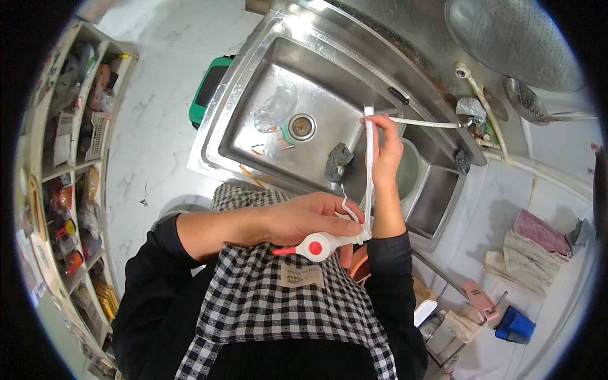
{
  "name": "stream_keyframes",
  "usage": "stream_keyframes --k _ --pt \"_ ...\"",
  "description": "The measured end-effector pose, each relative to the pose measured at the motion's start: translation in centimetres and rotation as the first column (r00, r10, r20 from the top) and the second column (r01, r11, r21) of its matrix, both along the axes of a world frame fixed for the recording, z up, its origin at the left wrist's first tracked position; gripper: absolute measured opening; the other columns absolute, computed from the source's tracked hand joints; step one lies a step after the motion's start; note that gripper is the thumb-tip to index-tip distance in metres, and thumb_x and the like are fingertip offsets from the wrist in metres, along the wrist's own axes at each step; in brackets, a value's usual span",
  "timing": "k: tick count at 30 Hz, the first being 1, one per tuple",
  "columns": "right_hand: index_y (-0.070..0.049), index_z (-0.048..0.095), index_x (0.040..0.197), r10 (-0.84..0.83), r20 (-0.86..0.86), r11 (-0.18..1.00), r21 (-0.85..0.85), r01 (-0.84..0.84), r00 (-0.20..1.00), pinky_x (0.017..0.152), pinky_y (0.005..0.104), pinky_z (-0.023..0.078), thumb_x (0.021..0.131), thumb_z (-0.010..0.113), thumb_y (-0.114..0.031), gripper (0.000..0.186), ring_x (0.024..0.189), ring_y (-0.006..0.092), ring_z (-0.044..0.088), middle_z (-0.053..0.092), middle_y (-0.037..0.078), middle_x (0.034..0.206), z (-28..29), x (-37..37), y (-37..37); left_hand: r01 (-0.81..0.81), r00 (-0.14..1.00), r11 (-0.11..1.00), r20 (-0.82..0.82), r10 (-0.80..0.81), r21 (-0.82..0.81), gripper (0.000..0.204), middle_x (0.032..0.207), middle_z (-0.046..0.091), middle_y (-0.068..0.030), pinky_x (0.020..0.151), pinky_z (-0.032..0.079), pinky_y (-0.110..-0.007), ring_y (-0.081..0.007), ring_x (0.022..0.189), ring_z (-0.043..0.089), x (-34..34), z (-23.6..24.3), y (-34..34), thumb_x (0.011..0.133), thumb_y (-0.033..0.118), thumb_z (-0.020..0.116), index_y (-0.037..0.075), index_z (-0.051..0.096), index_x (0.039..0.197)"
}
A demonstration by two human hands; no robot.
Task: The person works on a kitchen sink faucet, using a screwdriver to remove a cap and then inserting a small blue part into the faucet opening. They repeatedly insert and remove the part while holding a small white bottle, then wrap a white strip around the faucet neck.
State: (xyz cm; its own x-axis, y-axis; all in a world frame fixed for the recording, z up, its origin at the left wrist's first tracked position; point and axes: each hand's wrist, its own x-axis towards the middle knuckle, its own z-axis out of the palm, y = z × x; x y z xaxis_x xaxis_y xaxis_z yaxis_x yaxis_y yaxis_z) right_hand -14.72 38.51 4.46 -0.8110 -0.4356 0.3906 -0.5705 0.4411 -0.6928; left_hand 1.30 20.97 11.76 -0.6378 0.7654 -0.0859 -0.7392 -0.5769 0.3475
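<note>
Spreading across the top of the view, a stainless steel double sink (405, 79) is the biggest thing here, its large basin holding a round drain (302, 126), a crumpled clear plastic bag (274, 107) and a dark grey scouring cloth (337, 161) near the front wall; a pale green round bowl (410, 170) sits in the smaller basin to the right. Beyond the sink's left edge a green plastic bin with a black lid (210, 88) stands on the pale tiled floor (158, 95), and open shelves crowded with packets (69, 158) curve down the left side. At the lower middle a black-and-white checked apron (278, 304) covers the person's front. On the right floor lie folded cloths in pink and cream (532, 244) and a small blue box (516, 324). A white flat cord (368, 164) is stretched upright over the sink's front rim, between the two hands. The right hand (386, 149) is raised above, fingers pinched shut around the cord's upper end. The left hand (304, 218) lies below, curled closed around the cord's lower part, touching a small white round device with a red button and a red tip (316, 247), which hangs just over the apron
</note>
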Motion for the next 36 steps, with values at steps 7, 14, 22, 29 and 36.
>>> stream_keyframes --k 7,14,22,29,36 --pt "-0.009 0.068 0.099 0.164 -0.027 0.981 0.107 -0.16 0.986 0.108 0.0529 0.042 0.089 0.066 -0.002 0.012 0.089 0.0268 0.067 0.07 0.006 0.093 1.8 0.2 -1.5 0.122 0.984 0.991 -0.126 -0.129 -0.058 0.039 0.09 0.074 -0.018 0.057 0.052 -0.022 -0.0139 0.074 0.071 -0.6 0.5 0.6 0.099 0.025 0.063 0.002 0.051 0.127" --pt "-0.006 0.066 0.102 0.241 -0.053 0.964 0.129 -0.233 0.969 0.112 0.0514 0.039 0.09 0.062 0.006 0.018 0.093 0.0215 0.07 0.072 0.005 0.094 3.6 0.0 -2.3 0.2 0.958 0.97 -0.179 -0.223 -0.14 0.033 0.092 0.075 -0.011 0.052 0.045 -0.02 -0.006 0.064 0.064 -0.7 0.6 0.5 0.099 0.021 0.063 0.001 0.054 0.123" --pt "-0.007 0.071 0.099 0.301 -0.224 0.953 0.11 -0.283 0.927 0.109 0.0528 0.041 0.083 0.066 0.003 0.019 0.092 0.0254 0.068 0.071 0.007 0.095 11.2 -1.4 -1.4 0.115 0.947 0.943 -0.253 -0.199 -0.313 0.027 0.088 0.075 -0.0093 0.057 0.048 -0.023 -0.0087 0.07 0.067 -0.9 -0.6 2.2 0.099 0.024 0.065 0.002 0.06 0.112" --pt "-0.004 0.069 0.103 0.385 -0.201 0.921 0.143 -0.361 0.901 0.109 0.055 0.039 0.077 0.06 0.01 0.03 0.094 0.026 0.068 0.071 0.009 0.096 18.6 0.1 -0.2 0.011 0.964 0.904 -0.236 -0.123 -0.427 0.024 0.084 0.075 -0.0097 0.057 0.049 -0.024 -0.0098 0.069 0.067 -1.4 -2.1 3.8 0.099 0.022 0.065 0.001 0.059 0.109" --pt "-0.006 0.051 0.131 0.453 0.042 0.86 -0.282 -0.425 0.89 0.109 0.0679 0.032 0.086 0.063 -0.002 0.047 0.102 0.0326 0.065 0.059 0.021 0.118 21.2 3.7 0.5 -0.178 0.974 0.703 -0.225 0.027 -0.688 0.031 0.076 0.07 -0.0109 0.044 0.046 -0.029 -0.0122 0.051 0.06 -2.5 -5.2 5.7 0.094 0.025 0.07 -0.001 0.059 0.107"
